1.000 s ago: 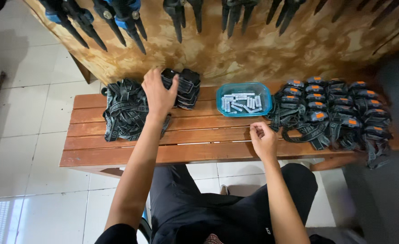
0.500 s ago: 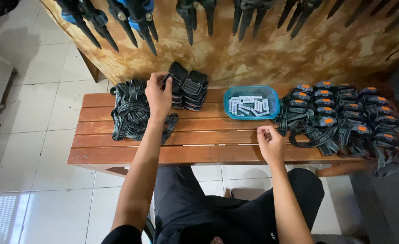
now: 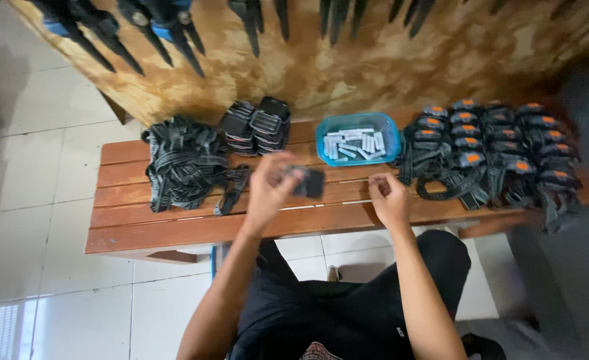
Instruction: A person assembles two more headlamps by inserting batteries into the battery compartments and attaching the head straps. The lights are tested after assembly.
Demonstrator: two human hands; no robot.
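My left hand (image 3: 269,190) holds a small black box-shaped part (image 3: 308,182) above the middle of the wooden bench (image 3: 174,230). My right hand (image 3: 388,198) hovers over the bench's front slats with its fingers curled; whether something small sits in them is too blurred to tell. A stack of the same black parts (image 3: 256,127) stands at the bench's back, left of a blue tray (image 3: 358,140) of small grey cylinders.
A heap of black straps (image 3: 184,163) lies on the left of the bench. Several assembled black headlamps with orange buttons (image 3: 494,150) crowd the right end. Dark clamps (image 3: 168,30) hang on the mottled wall behind. White floor tiles (image 3: 34,220) lie to the left.
My left hand has come back from the stack of black parts toward the bench's middle, carrying one part. My right hand stayed near the front slats. The camera shifted.
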